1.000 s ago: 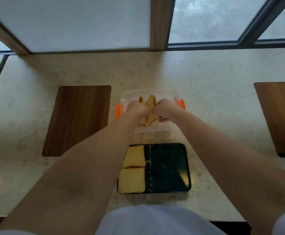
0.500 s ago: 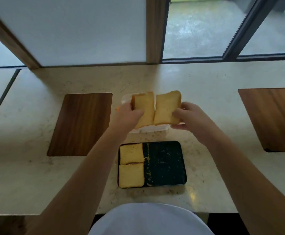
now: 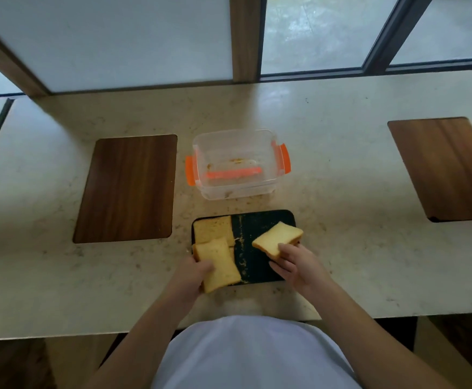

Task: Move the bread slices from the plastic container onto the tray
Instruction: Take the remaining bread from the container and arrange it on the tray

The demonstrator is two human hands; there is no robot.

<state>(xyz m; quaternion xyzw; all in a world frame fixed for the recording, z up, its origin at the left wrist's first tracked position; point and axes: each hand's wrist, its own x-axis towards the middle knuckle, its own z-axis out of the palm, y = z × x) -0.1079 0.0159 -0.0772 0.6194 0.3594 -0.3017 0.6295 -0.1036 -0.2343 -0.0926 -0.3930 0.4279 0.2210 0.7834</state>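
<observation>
Black tray (image 3: 268, 265), head view, taken as the landmark: it lies on the pale stone counter (image 3: 341, 178), close to your body.

Item: two bread slices lie flat in the tray's left half; the far slice (image 3: 212, 228) is plain to see, the near one is mostly covered.

Item: your left hand (image 3: 192, 273), at the tray's near left corner, closed on a slice (image 3: 218, 263) held over the covered one, its near end hanging past the tray's front edge.

Item: your right hand (image 3: 293, 262), over the tray's right half, pinching a second slice (image 3: 277, 239) by its near edge; this slice is tilted above the dark surface near the right rim.

Item: clear container (image 3: 237, 164) with orange clips, just beyond the tray, holding only crumbs.

Item: wooden board (image 3: 128, 189) left of the tray; another board (image 3: 445, 169) well to its right.
</observation>
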